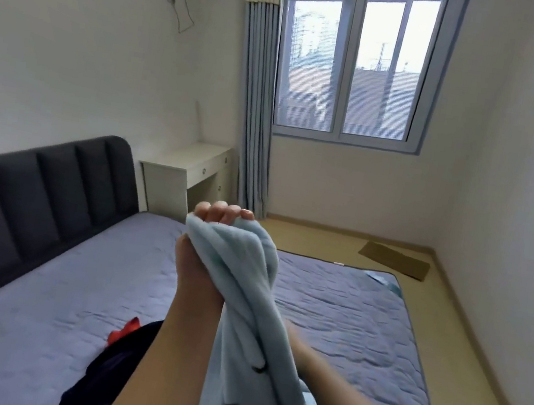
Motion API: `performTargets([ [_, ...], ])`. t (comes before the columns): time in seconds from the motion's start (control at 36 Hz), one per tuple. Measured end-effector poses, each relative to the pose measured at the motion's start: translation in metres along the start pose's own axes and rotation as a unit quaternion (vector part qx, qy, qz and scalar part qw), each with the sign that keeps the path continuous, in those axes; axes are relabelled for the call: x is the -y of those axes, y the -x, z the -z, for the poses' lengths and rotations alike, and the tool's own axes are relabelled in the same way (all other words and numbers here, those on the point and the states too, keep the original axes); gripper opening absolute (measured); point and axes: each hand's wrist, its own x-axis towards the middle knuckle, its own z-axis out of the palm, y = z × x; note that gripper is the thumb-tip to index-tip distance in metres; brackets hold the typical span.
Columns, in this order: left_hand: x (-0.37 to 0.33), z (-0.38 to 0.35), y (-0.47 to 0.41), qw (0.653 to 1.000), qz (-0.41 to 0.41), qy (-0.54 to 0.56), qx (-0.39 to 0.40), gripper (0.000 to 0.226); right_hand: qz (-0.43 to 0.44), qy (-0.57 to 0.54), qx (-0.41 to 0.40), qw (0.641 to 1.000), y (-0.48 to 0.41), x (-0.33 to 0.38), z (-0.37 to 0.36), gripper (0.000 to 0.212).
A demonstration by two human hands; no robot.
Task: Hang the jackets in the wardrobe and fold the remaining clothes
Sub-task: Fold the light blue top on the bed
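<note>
A light blue garment (243, 303) with small dark prints hangs twisted in front of me over the bed. My left hand (216, 229) is raised and grips its bunched top end, with the fingers curled over the cloth. My right hand (294, 343) reaches in from the lower right to the garment's middle. It is blurred and mostly hidden behind the cloth, so its grip is unclear. A dark garment (116, 363) with a red part (124, 333) lies on the bed at the lower left, partly behind my left arm.
The bed (345, 318) has a grey-purple quilted cover and a dark padded headboard (34, 195) on the left. A white desk (187, 173) stands in the far corner beside a grey curtain (258, 114) and a window. A brown mat (395, 259) lies on the floor by the right wall.
</note>
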Motion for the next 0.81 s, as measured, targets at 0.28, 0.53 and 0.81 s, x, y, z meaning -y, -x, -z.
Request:
performTargets([
  [0.28,0.0,0.065,0.021,0.968,0.166,-0.03,-0.186,0.016,0.001,-0.29,-0.267,0.919,-0.005,-0.011,0.038,0.029],
  [0.53,0.027,0.084,0.065,0.832,0.276,-0.481,-0.023,0.028,0.142,-0.276,-0.255,0.916,0.011,0.037,0.063,0.029],
  [0.81,0.053,0.027,0.063,0.787,0.134,-0.591,0.11,0.071,0.265,-0.108,-0.223,0.932,0.034,0.061,0.08,0.02],
])
